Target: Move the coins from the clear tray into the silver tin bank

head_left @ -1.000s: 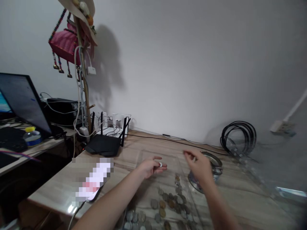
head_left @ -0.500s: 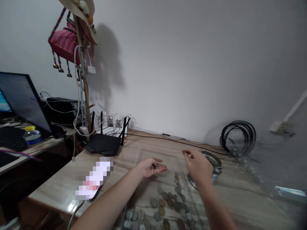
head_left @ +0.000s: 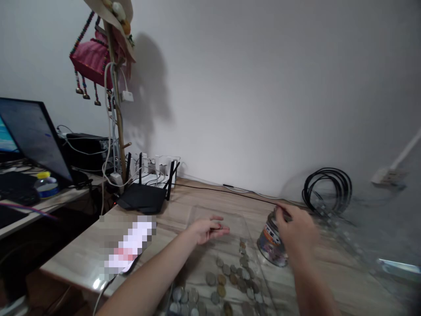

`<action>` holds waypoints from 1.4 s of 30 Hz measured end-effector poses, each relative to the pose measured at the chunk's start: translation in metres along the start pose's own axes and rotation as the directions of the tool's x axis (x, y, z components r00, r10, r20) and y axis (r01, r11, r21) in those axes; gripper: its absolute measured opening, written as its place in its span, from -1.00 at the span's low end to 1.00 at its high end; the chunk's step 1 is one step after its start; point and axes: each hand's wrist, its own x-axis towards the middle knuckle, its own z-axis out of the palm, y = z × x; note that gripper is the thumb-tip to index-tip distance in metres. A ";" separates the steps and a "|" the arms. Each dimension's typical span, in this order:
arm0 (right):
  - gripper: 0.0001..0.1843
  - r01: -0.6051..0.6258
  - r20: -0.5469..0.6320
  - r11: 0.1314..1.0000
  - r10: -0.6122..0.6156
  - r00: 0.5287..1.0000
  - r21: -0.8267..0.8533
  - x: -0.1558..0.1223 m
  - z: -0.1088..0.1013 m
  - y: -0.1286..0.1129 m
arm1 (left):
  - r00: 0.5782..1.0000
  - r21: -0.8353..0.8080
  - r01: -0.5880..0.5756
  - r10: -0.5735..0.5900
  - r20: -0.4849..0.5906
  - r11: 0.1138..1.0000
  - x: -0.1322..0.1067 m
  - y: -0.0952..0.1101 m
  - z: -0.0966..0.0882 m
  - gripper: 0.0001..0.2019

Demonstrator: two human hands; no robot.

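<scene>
Through the head camera I'm watching two bare hands working over a pale wood-grain worktop [head_left: 332,267]. My left hand [head_left: 208,230] is hovering above the far part of a clear, shallow plastic tray [head_left: 237,223], reaching in from the near left. Its fingers are spreading loosely, partly open and pointing to the right, with a gap showing between them; I'm not managing to tell whether a coin is resting in the palm.

My right hand [head_left: 297,228] is covering the upper right side of an upright cylindrical metal tin [head_left: 271,245] with an orange-and-white label. The fingers of that hand are curling together at the tin's rim, and I can't tell how far apart they are or whether they are holding anything. The tin is standing on the worktop just beside the tray's right edge.

Round silver-coloured and gold-coloured coins [head_left: 221,290] are lying scattered across the near part of the tray, a narrow line of them trailing away towards its far end.

To the left, a flat device with a glowing, pixelated screen [head_left: 130,248] is lying near the worktop's edge, and a black router with upright antennas [head_left: 143,198] is sitting behind it.
</scene>
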 end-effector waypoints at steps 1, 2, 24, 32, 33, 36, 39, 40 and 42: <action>-0.63 0.028 0.072 0.995 -0.036 0.997 0.100 -0.004 0.005 -0.009 | 1.000 0.008 -0.007 0.007 -0.009 1.000 -0.001 0.000 0.001 -0.58; -0.64 0.032 0.174 0.979 -0.068 0.982 0.200 -0.009 0.012 -0.018 | 1.000 0.019 -0.017 0.017 -0.016 1.000 -0.001 0.000 0.001 -0.59; -0.76 -0.213 0.080 0.933 0.246 0.966 -0.289 0.009 -0.014 0.014 | 0.998 -0.023 0.068 -0.068 -0.001 0.997 0.003 0.001 0.002 -0.78; -0.68 -0.094 0.010 0.960 0.100 0.995 -0.262 0.008 -0.005 0.022 | 0.999 -0.080 0.048 -0.048 0.002 0.996 0.004 0.002 -0.001 -0.75; -0.66 -0.043 -0.030 0.976 0.037 0.999 -0.211 0.006 -0.003 0.015 | 0.999 -0.090 0.046 -0.046 0.005 0.995 0.005 0.002 -0.002 -0.73; -0.66 0.103 0.104 0.991 -0.112 0.988 0.090 -0.007 0.010 -0.013 | 0.998 -0.117 0.047 -0.042 0.045 0.992 0.003 0.002 -0.003 -0.63; -0.71 0.160 0.447 0.906 -0.339 0.828 0.392 -0.029 0.028 -0.045 | 0.987 -0.161 0.042 -0.016 0.160 0.986 -0.001 0.004 -0.001 -0.54; -0.73 0.177 0.512 0.876 -0.414 0.753 0.449 -0.036 0.033 -0.054 | 0.979 -0.176 0.036 0.001 0.202 0.984 -0.002 0.004 -0.001 -0.53; -0.77 0.214 0.567 0.841 -0.502 0.653 0.498 -0.049 0.041 -0.067 | 0.966 -0.201 0.026 0.027 0.257 0.979 -0.005 0.006 0.001 -0.52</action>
